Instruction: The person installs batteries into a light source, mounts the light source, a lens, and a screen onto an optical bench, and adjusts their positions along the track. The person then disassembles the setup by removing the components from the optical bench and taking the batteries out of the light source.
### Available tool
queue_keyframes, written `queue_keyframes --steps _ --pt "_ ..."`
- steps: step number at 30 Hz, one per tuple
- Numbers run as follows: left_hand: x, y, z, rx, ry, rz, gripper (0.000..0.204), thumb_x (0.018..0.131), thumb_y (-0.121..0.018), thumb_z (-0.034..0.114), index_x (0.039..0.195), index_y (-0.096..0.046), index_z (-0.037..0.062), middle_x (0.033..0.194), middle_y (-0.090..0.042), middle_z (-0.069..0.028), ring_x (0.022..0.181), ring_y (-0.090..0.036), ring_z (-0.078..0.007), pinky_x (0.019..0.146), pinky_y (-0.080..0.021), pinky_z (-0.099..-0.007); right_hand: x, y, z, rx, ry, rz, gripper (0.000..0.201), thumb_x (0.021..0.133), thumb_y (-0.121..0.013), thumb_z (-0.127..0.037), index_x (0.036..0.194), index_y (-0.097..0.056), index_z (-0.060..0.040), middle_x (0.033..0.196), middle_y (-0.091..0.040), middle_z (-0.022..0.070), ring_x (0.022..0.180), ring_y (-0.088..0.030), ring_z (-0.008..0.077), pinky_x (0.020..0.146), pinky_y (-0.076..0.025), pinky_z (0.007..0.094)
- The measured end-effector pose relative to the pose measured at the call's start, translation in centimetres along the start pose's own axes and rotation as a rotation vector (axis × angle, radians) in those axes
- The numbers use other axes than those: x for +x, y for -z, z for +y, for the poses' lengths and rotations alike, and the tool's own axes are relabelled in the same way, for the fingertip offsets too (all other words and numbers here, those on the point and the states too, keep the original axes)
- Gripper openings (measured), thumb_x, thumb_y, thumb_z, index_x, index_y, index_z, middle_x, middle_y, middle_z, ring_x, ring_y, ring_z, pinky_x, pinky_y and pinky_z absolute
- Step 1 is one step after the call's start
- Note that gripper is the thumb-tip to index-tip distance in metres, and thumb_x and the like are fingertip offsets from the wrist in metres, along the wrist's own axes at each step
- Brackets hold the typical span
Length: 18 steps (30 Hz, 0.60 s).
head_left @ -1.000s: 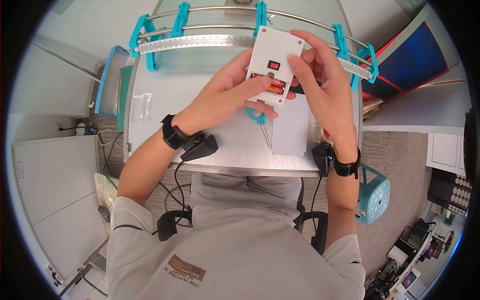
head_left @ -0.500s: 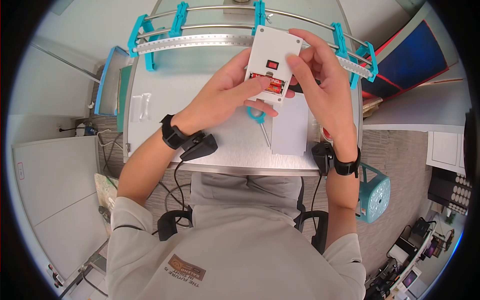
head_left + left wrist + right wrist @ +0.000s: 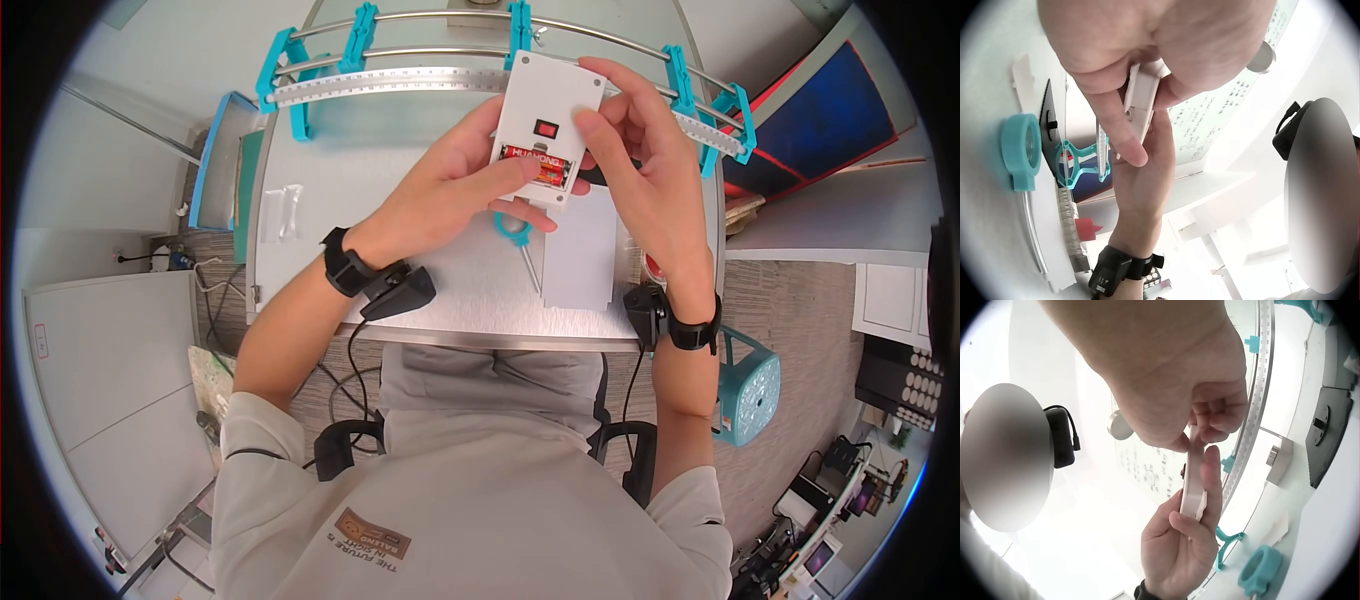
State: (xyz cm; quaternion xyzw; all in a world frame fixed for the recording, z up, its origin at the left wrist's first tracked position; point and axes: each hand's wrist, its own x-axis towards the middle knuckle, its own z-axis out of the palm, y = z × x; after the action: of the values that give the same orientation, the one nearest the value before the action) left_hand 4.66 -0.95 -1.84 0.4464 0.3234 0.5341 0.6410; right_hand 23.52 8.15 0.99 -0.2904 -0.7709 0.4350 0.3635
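Note:
A white rectangular device (image 3: pixel 552 95) is held up over the table, with a small red switch (image 3: pixel 546 129) and a bay of red batteries (image 3: pixel 552 168) facing the head camera. The left hand (image 3: pixel 455 180) grips its lower left side, thumb over the batteries. At the upper right edge the right hand (image 3: pixel 650 160) pinches it between thumb and fingers. Edge-on in the left wrist view, the device (image 3: pixel 1141 100) sits between the fingers; the right wrist view shows the device (image 3: pixel 1194 481) held by both hands.
Behind the hands stands a turquoise frame (image 3: pixel 520 35) with metal rods and a ruler (image 3: pixel 400 82). A turquoise ring tool (image 3: pixel 513 229), a white sheet (image 3: pixel 580 255) and a clear plastic piece (image 3: pixel 284 213) lie on the metal table (image 3: pixel 450 310).
The left thumb has shifted slightly on the batteries, showing more of their lettering. Both hands keep hold of the device, which has barely moved.

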Motion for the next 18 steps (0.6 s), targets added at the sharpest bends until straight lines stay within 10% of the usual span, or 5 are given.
queue_keyframes --steps 18 --pt "0.15 -0.15 0.01 -0.023 -0.004 -0.015 0.058 0.107 -0.052 0.012 0.157 -0.024 0.0059 0.14 -0.059 -0.0161 0.121 -0.067 -0.0319 0.085 -0.063 -0.0392 -0.02 -0.06 0.39 -0.002 -0.007 0.009 0.04 0.097 -0.069 -0.011 0.136 -0.06 -0.007 0.082 -0.063 0.0016 0.071 -0.063 0.0087 0.064 -0.05 0.0242"
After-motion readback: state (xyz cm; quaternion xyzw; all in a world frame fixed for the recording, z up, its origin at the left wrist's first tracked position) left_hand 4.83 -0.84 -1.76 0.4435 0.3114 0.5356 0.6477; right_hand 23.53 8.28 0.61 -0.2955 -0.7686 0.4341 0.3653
